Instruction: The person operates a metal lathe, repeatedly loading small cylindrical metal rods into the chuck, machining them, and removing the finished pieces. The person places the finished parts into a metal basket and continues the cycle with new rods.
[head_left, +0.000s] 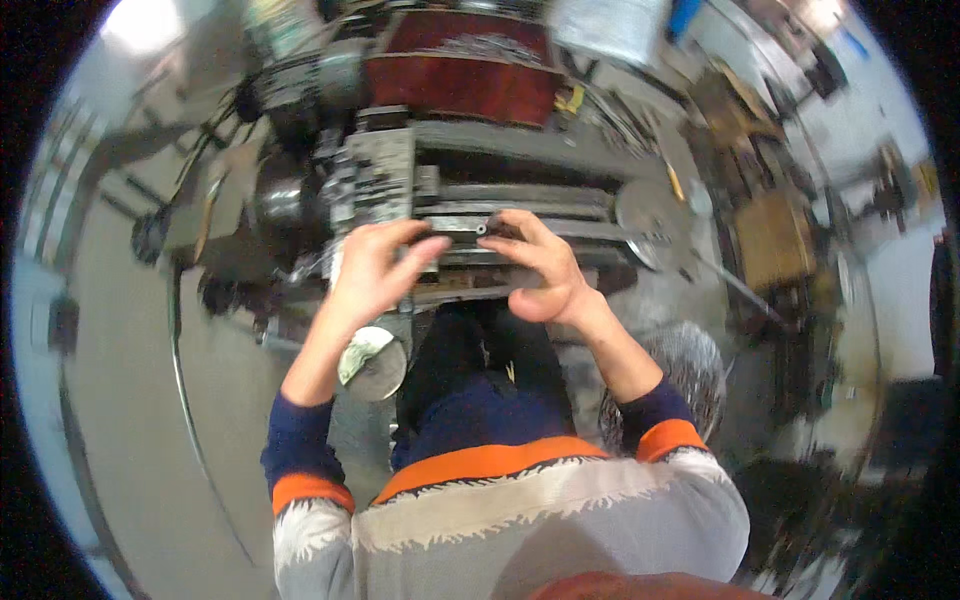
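At 12 o'clock, just off centre in the head view, a small metal piece [481, 230] w/ a round, holed end is showing btwn. my fingertips, nearest my R hand.

My L hand [374, 272] is reaching in from approx. 10 o'clock, thumb and forefinger pointing to 3 w/ a narrow gap btwn. the tips; can't tell if they're gripping anything. My R hand [553, 268] is coming in from 2 o'clock, fingers bent and tips lying close abt. the piece, thumb spreading well apart toward 8; can't tell if the fingers are pinching it or just flanking it, pic's too blurry there.

Beneath both hands, machine rails [540, 200] are running 9 to 3. A pale metal block [382, 175] is standing at 11 and a grey disc [648, 222] is lying at 2. Farther off, a dark red tray [460, 88] is holding grey bits at 12. At 8, a round dish [378, 382] is carrying a green-white cloth [362, 352]. Brown blocks [775, 240] are sitting out near 3.
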